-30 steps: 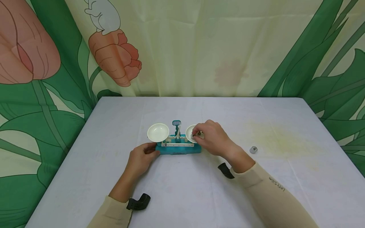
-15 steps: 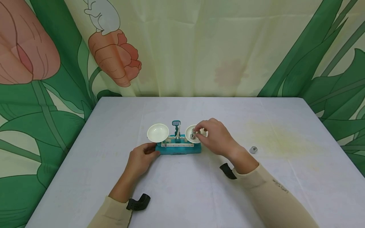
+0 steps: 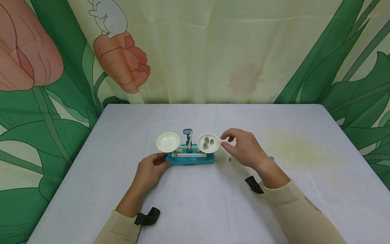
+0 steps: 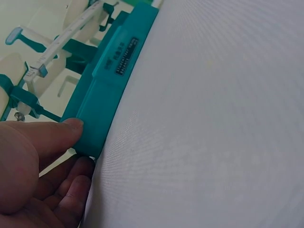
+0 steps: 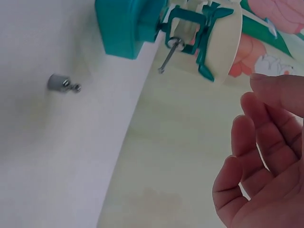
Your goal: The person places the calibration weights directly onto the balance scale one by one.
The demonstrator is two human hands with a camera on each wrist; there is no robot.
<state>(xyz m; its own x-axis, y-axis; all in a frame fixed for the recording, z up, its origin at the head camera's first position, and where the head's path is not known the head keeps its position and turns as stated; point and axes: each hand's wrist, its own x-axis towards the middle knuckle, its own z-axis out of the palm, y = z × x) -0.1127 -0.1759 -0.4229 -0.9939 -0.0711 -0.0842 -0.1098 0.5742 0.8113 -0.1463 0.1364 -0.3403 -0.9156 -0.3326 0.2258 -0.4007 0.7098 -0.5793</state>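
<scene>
A teal balance scale (image 3: pixel 190 160) stands on the white-covered table, with two cream pans. My left hand (image 3: pixel 151 170) grips the left end of its base; in the left wrist view the thumb (image 4: pixel 57 135) presses on the base and the fingers curl below. The left pan (image 3: pixel 168 142) holds nothing. In the right pan (image 3: pixel 200 148) stand three small metal weights (image 3: pixel 205 145). Just right of that pan hovers my right hand (image 3: pixel 243 148), thumb and fingers apart, holding nothing. The right wrist view shows the hand's loosely bent fingers (image 5: pixel 244 137) beyond the pan's edge.
A small metal weight (image 3: pixel 230 159) stands on the table right of the scale. Another weight (image 3: pixel 272 158) shows partly behind the right wrist. A printed curtain (image 3: pixel 195 51) hangs behind the table's far edge.
My right hand has let go of a weight in the right pan and drawn back to the right. The small weight on the table has come into view. My left hand stays put.
</scene>
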